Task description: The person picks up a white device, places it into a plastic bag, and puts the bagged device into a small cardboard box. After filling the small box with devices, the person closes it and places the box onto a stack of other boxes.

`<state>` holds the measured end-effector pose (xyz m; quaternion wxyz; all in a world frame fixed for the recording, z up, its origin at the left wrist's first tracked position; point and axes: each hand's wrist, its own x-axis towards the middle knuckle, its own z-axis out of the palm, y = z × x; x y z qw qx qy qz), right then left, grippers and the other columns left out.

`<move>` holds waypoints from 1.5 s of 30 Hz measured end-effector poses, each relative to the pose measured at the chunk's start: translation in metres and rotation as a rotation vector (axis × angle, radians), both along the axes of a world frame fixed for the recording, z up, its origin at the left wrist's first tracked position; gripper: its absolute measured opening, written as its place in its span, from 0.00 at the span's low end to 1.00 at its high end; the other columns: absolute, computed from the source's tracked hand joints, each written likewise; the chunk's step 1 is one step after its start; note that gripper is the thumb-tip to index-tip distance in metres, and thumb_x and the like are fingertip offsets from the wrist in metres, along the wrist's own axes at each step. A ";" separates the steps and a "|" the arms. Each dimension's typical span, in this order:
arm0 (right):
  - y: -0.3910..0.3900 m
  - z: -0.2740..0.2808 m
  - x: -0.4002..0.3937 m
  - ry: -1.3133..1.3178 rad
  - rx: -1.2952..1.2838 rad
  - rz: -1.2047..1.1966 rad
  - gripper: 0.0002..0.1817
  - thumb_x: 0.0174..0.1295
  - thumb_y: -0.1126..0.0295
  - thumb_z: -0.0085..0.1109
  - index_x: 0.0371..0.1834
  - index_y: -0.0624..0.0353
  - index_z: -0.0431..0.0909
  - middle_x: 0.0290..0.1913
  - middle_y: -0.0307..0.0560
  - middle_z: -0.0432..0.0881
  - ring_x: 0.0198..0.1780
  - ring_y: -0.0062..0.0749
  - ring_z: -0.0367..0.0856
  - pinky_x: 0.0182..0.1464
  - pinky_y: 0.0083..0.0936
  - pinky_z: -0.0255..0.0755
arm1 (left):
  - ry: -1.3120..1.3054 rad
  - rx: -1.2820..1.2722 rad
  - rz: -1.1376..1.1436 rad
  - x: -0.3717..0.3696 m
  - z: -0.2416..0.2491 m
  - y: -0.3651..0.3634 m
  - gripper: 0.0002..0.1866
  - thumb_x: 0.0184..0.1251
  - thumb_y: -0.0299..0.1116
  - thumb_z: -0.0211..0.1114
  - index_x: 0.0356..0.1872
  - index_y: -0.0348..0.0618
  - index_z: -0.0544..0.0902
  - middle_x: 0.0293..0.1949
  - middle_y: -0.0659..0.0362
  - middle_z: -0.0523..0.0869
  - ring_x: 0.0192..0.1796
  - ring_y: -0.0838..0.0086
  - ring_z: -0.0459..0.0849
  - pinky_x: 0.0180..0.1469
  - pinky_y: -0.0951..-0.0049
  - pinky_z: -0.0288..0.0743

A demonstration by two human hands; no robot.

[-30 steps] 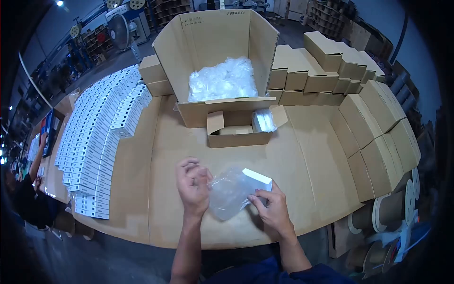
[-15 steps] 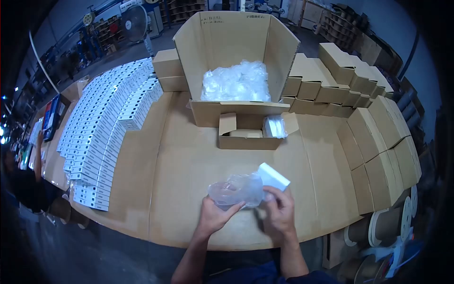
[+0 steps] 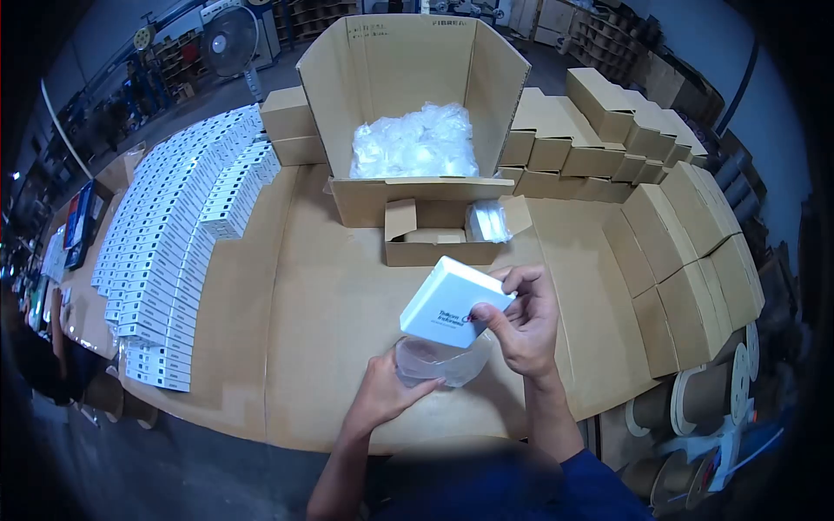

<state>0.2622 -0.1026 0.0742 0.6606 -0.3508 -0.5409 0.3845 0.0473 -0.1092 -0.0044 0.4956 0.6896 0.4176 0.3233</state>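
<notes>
My right hand point(image 3: 528, 319) grips a small white box point(image 3: 453, 300) with dark printing on its face, thumb on the front near the right edge. Below it, my left hand point(image 3: 382, 391) holds a clear plastic bag point(image 3: 439, 363), the thumb lying along its lower edge. The white box is tilted and covers the upper part of the bag. Just beyond the hands stands an open small cardboard box point(image 3: 443, 253), with plastic-wrapped white boxes point(image 3: 488, 221) at its right end.
A large open carton point(image 3: 360, 200) full of clear plastic bags point(image 3: 415, 143) stands behind. Rows of white boxes point(image 3: 161, 252) cover the left of the table point(image 3: 321, 330). Brown cartons point(image 3: 682, 252) are stacked at right. Another person's arm point(image 3: 57, 334) shows at far left.
My right hand has raised the white box and turned its printed face toward me. The bag, still in my left hand, now sits below the box. The whole view has shifted slightly.
</notes>
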 end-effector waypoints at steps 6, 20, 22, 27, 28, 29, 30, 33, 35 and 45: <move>0.000 -0.009 0.011 -0.141 -0.054 0.039 0.19 0.66 0.79 0.71 0.48 0.58 0.67 0.50 0.47 0.81 0.45 0.22 0.86 0.43 0.17 0.83 | -0.015 -0.024 0.042 -0.006 0.007 0.003 0.32 0.56 0.36 0.83 0.59 0.33 0.81 0.48 0.46 0.92 0.52 0.62 0.93 0.56 0.64 0.85; 0.016 -0.026 0.004 -0.384 -0.259 0.038 0.12 0.69 0.71 0.69 0.47 0.65 0.78 0.38 0.45 0.86 0.43 0.25 0.85 0.53 0.28 0.80 | -0.569 -0.324 0.122 0.001 -0.039 -0.002 0.18 0.85 0.35 0.57 0.64 0.32 0.77 0.56 0.54 0.86 0.57 0.74 0.84 0.62 0.69 0.79; 0.011 -0.037 0.003 -0.147 -0.342 0.051 0.13 0.71 0.71 0.67 0.53 0.65 0.78 0.42 0.45 0.86 0.47 0.25 0.85 0.53 0.25 0.80 | -0.664 -0.391 0.211 0.005 -0.047 -0.004 0.18 0.87 0.36 0.52 0.63 0.32 0.77 0.54 0.55 0.87 0.55 0.76 0.85 0.60 0.70 0.79; -0.014 -0.073 0.003 0.198 -0.477 0.147 0.13 0.70 0.77 0.67 0.55 0.66 0.78 0.46 0.43 0.84 0.50 0.22 0.82 0.54 0.20 0.79 | -0.698 -0.345 0.247 0.005 -0.045 0.000 0.18 0.88 0.37 0.51 0.62 0.32 0.79 0.53 0.56 0.87 0.54 0.77 0.84 0.59 0.71 0.79; -0.019 -0.082 0.001 0.233 -0.506 0.162 0.13 0.70 0.77 0.67 0.55 0.66 0.79 0.46 0.42 0.84 0.50 0.21 0.82 0.54 0.19 0.79 | -0.674 -0.318 0.240 0.004 -0.048 0.000 0.19 0.88 0.38 0.50 0.62 0.32 0.79 0.53 0.55 0.87 0.53 0.77 0.84 0.59 0.70 0.79; -0.022 -0.089 -0.006 0.287 -0.486 0.108 0.12 0.70 0.79 0.67 0.54 0.67 0.79 0.46 0.41 0.85 0.48 0.20 0.82 0.54 0.19 0.78 | -0.652 -0.300 0.235 0.002 -0.048 -0.001 0.20 0.88 0.39 0.49 0.63 0.32 0.78 0.53 0.55 0.87 0.54 0.76 0.84 0.60 0.70 0.79; -0.023 -0.093 -0.005 0.260 -0.480 0.091 0.12 0.70 0.79 0.66 0.53 0.67 0.79 0.46 0.42 0.85 0.48 0.20 0.82 0.54 0.20 0.77 | -0.631 -0.281 0.228 0.001 -0.048 0.001 0.21 0.89 0.39 0.48 0.63 0.31 0.78 0.54 0.54 0.87 0.55 0.75 0.84 0.60 0.69 0.78; -0.022 -0.096 -0.002 0.188 -0.444 0.059 0.10 0.71 0.79 0.65 0.52 0.66 0.79 0.46 0.44 0.86 0.49 0.21 0.82 0.56 0.21 0.77 | -0.464 -0.182 0.184 -0.005 -0.044 0.006 0.24 0.89 0.42 0.45 0.67 0.30 0.76 0.56 0.52 0.87 0.58 0.72 0.84 0.64 0.68 0.76; -0.022 -0.095 0.000 0.151 -0.406 0.060 0.08 0.72 0.79 0.63 0.51 0.66 0.79 0.48 0.48 0.87 0.52 0.25 0.83 0.59 0.24 0.77 | -0.417 -0.102 0.166 -0.005 -0.035 0.007 0.26 0.90 0.43 0.44 0.69 0.29 0.74 0.59 0.51 0.86 0.61 0.69 0.82 0.68 0.67 0.73; -0.024 -0.086 -0.026 0.309 -0.341 0.130 0.24 0.69 0.75 0.70 0.65 0.63 0.72 0.52 0.48 0.85 0.54 0.27 0.83 0.59 0.24 0.76 | -0.651 -0.138 0.247 0.008 -0.039 0.004 0.28 0.89 0.43 0.44 0.74 0.27 0.70 0.69 0.49 0.79 0.70 0.65 0.77 0.74 0.64 0.67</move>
